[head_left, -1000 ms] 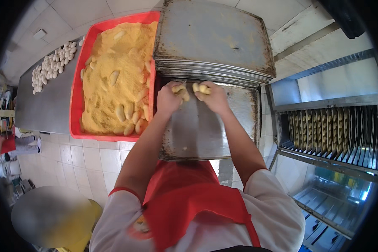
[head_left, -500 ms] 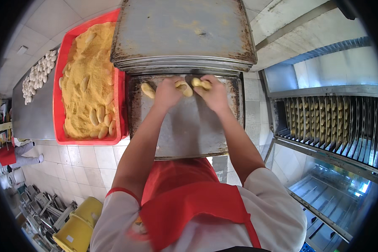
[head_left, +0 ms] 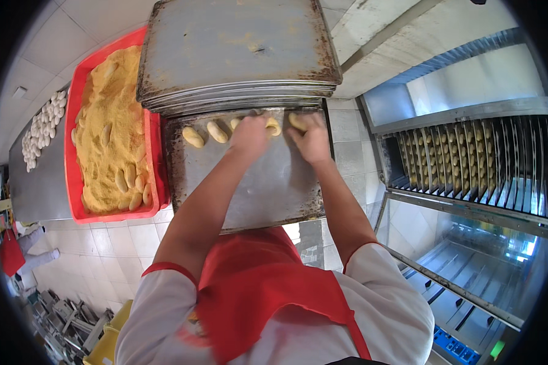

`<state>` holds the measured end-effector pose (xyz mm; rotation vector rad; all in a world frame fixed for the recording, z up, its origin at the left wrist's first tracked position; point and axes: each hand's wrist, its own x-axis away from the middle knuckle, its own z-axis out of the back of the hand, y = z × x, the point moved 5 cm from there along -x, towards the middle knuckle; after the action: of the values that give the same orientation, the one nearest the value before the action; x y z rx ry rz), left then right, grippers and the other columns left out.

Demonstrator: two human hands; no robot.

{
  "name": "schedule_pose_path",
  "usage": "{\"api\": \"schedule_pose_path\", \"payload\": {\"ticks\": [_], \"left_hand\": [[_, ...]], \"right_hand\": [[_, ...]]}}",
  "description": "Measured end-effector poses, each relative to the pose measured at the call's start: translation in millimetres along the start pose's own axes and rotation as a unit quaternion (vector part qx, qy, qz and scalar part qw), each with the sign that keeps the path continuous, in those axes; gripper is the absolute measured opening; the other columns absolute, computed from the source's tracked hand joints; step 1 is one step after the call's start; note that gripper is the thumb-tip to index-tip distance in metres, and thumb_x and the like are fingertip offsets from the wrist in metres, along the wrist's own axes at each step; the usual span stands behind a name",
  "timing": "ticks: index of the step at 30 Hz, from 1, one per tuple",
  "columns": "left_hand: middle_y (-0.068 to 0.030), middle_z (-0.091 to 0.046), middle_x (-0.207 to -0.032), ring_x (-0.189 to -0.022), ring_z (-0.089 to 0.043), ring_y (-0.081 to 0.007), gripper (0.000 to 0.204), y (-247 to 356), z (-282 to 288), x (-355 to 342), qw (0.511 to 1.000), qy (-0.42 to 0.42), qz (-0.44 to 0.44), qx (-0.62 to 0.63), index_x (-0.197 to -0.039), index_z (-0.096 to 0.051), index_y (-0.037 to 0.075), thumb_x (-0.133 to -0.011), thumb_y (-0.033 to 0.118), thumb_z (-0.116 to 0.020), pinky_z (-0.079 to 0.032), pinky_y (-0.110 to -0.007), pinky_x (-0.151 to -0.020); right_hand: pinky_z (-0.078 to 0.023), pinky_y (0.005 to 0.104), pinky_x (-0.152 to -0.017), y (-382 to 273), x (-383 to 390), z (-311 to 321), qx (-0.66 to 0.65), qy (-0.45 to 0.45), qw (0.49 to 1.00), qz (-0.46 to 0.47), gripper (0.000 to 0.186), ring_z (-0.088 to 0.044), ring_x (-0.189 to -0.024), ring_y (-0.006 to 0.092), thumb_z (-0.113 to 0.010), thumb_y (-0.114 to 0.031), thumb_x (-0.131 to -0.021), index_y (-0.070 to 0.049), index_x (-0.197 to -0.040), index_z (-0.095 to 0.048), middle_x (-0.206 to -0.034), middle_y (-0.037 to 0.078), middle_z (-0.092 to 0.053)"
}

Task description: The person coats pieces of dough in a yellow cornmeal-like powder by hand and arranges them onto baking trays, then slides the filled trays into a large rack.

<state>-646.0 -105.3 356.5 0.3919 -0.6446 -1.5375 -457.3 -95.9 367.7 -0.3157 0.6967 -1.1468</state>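
Head view shows our left hand (head_left: 249,135) and right hand (head_left: 310,139) each closed on a breaded piece (head_left: 273,126) at the tray's (head_left: 268,188) far edge, long axes pointing away, extending the row rightward.

Pale tiled floor (head_left: 125,237) lies below, with a steel rack (head_left: 469,170) at right.

Single head-worn fisheye view, looking steeply down, close above metal tray (head_left: 256,188), edges bending at rim
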Motion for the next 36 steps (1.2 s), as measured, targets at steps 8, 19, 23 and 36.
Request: {"api": "schedule_pose_path", "payload": {"ticks": [8,19,23,36], "left_hand": [[-0.0085,-0.069,-0.103,-0.082,-0.063,-0.0162,0.038,-73.4,109.7,110.7,0.896,0.111,0.090,0.420,-0.128,-0.066,0.001,-0.095,0.019,-0.076,-0.052,-0.028,-0.072],[-0.0038,-0.059,-0.099,-0.073,-0.052,-0.0065,0.029,-285.8,235.3,288.4,0.588,0.251,0.212,0.739,-0.127,-0.062,0.003,-0.106,0.024,-0.061,-0.042,-0.017,-0.058],[-0.0027,-0.061,-0.095,-0.072,-0.053,-0.0082,0.033,-347.3,299.7,323.2,0.680,0.275,0.187,0.653,-0.130,-0.061,0.002,-0.103,0.022,-0.064,-0.044,-0.023,-0.061],[-0.0204,-0.072,-0.113,-0.095,-0.072,-0.0385,0.041,-336.5,259.2,213.3,0.994,-0.052,0.071,-0.068,-0.109,-0.073,0.005,-0.086,0.039,-0.076,-0.057,-0.047,-0.086]], "right_hand": [[-0.060,0.0420,-0.078,1.8,7.4,-12.9,0.006,0.028,1.000,-0.009,0.023,-0.072,-0.092,0.0341,-0.080,-0.003,-0.084,-0.005,-0.106,-0.072,-0.105,0.015,-0.073],[-0.059,0.0446,-0.087,-54.3,0.0,-68.5,0.063,-0.036,0.996,-0.053,0.033,-0.072,-0.099,0.0406,-0.079,-0.011,-0.084,-0.007,-0.116,-0.071,-0.109,0.021,-0.075],[-0.053,0.0510,-0.096,-83.2,8.3,-61.0,0.179,0.035,0.982,-0.056,0.037,-0.064,-0.114,0.0439,-0.076,-0.012,-0.083,-0.008,-0.120,-0.067,-0.119,0.022,-0.069],[-0.057,0.0404,-0.085,-410.0,-10.6,-267.6,0.197,-0.375,0.905,-0.021,0.035,-0.072,-0.091,0.0275,-0.080,-0.023,-0.086,-0.002,-0.113,-0.071,-0.097,0.015,-0.072]]}}
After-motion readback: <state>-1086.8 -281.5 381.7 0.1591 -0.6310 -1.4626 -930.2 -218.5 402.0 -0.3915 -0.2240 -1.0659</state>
